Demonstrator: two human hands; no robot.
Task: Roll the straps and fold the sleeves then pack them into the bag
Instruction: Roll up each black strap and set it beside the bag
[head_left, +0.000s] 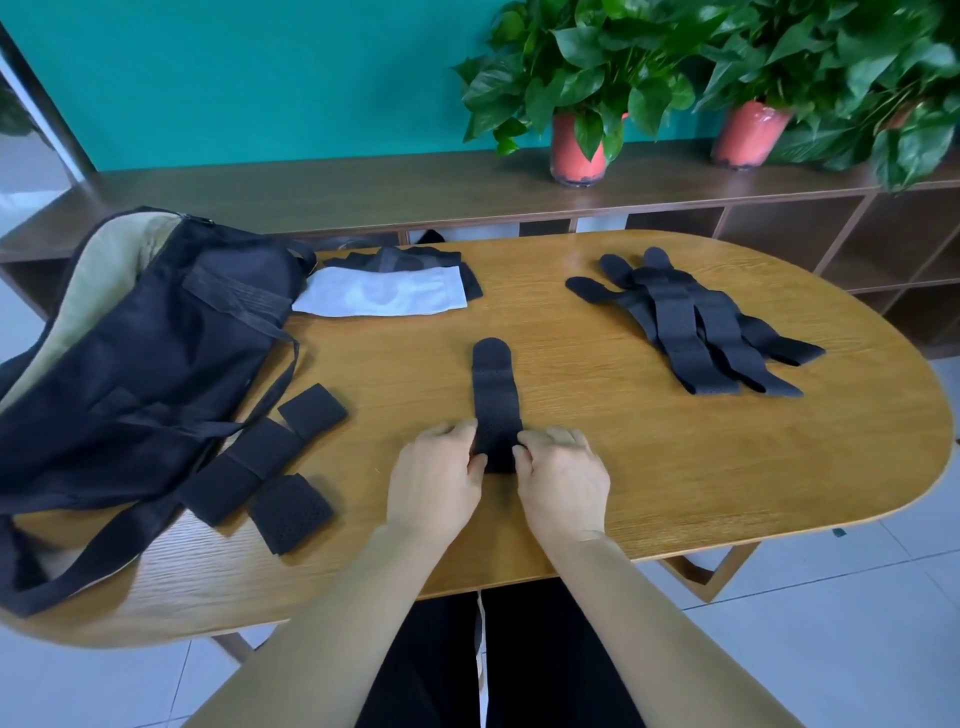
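A black perforated strap (494, 395) lies lengthwise in the middle of the wooden table (675, 493), its rounded end pointing away from me. My left hand (439, 478) and my right hand (563, 478) pinch its near end from either side, fingers curled round the edges. Several more black straps (691, 322) lie in a loose pile at the right. Several rolled black straps (265, 462) sit at the left next to the black bag (130, 364), which lies open showing a tan lining. Behind it lie a white sleeve (384, 299) and a dark sleeve (400, 257).
The bag's long shoulder strap (78, 566) trails over the table's front left edge. Behind the table runs a low wooden shelf (363, 192) with two potted plants (579, 145) against a teal wall. White floor tiles show to the right.
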